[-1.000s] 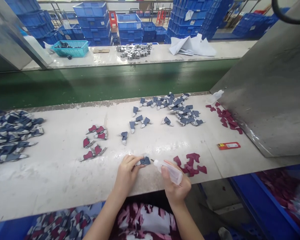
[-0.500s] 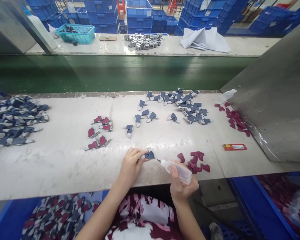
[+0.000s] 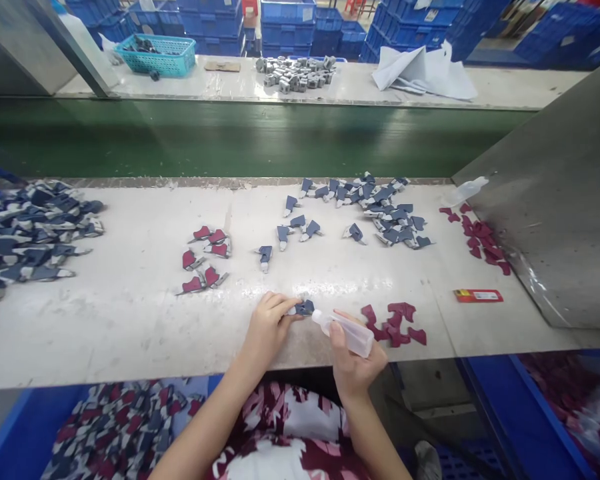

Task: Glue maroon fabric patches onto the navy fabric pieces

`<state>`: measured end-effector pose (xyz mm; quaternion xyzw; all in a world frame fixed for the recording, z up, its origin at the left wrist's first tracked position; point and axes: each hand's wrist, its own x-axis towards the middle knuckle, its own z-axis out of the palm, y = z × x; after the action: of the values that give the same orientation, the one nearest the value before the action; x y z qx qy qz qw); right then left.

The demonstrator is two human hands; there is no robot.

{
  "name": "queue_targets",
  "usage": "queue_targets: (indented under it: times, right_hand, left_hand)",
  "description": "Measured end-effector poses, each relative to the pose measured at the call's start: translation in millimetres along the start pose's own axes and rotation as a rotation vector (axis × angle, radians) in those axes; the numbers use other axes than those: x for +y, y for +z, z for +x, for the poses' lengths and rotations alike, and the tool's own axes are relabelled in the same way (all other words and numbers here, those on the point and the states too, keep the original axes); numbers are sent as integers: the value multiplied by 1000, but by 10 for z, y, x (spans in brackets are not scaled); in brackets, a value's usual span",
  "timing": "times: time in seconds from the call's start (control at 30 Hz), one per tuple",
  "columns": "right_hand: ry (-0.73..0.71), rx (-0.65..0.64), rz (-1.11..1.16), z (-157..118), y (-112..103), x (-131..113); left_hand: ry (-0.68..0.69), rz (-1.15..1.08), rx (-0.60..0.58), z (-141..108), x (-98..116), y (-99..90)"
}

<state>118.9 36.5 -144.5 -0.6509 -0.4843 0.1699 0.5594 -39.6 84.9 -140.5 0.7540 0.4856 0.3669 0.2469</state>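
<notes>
My left hand (image 3: 271,325) pinches a small dark blue and grey part (image 3: 304,307) just above the bench. My right hand (image 3: 356,363) is wrapped round a translucent squeeze bottle (image 3: 353,335), whose tip points left and meets the blue part's right side. Loose maroon pieces (image 3: 395,325) lie right of the bottle. Beyond my hands, blue and grey parts (image 3: 393,217) form a loose cluster, with several more spread to its left. Parts with maroon faces (image 3: 211,275) are grouped at the centre left.
A large heap of blue and grey parts (image 3: 35,227) covers the bench's left end. At the right are a red packet (image 3: 479,296), more maroon pieces (image 3: 483,240) and a metal panel (image 3: 555,200). Blue bins (image 3: 35,427) stand below the front edge.
The bottle in my right hand has moved left, bringing its tip up to the blue part. The whole view has shifted slightly.
</notes>
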Motion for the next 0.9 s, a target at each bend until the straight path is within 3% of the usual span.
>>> queue_targets:
  times: [0.43,0.7,0.9]
  right_hand:
    - [72,-47,83,14,-5,-13]
    - [171,110,111,13,-3,-84]
    - [234,236,142,-5,45,3]
  left_hand:
    - [-23,-5,-5,-2,-13,-4]
    - [-11,-1,-11,-11,-18,1]
    - [-49,-4,-9,7,-38,-37]
